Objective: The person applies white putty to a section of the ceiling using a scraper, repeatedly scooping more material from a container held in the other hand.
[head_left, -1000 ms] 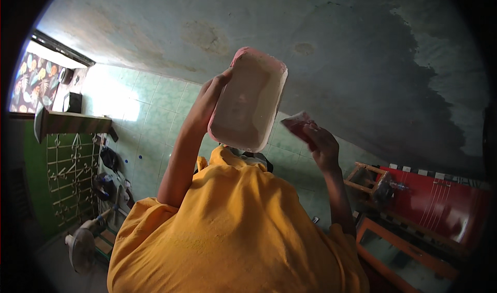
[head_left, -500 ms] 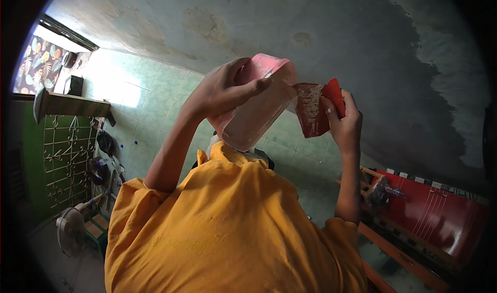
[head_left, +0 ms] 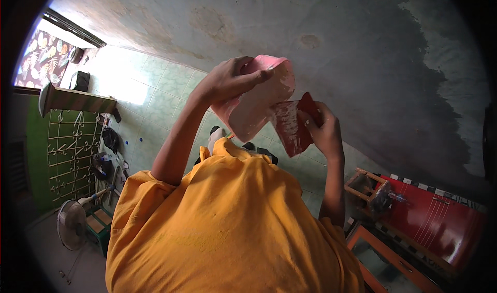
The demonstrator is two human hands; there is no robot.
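Note:
My left hand is closed on the rim of a pink plastic tub, held tilted in front of my chest. Pale paste coats the tub's inner side. In my right hand is a red putty spreader, gripped by its folded upper edge. Whitish paste streaks cover the spreader's face. Its left corner is up against the tub's side, though whether it reaches inside I cannot tell. My fingers behind the spreader and behind the tub are hidden.
A grey plastered wall with patchy stains rises ahead. Pale green floor tiles lie below. At left are a standing fan, a green stool and a metal grille. A red panel and a wooden frame stand at right.
My right hand has brought the spreader left and down, closer to the tub, and it now overlaps the tub's edge. The tub has tipped slightly, its end shifting upward.

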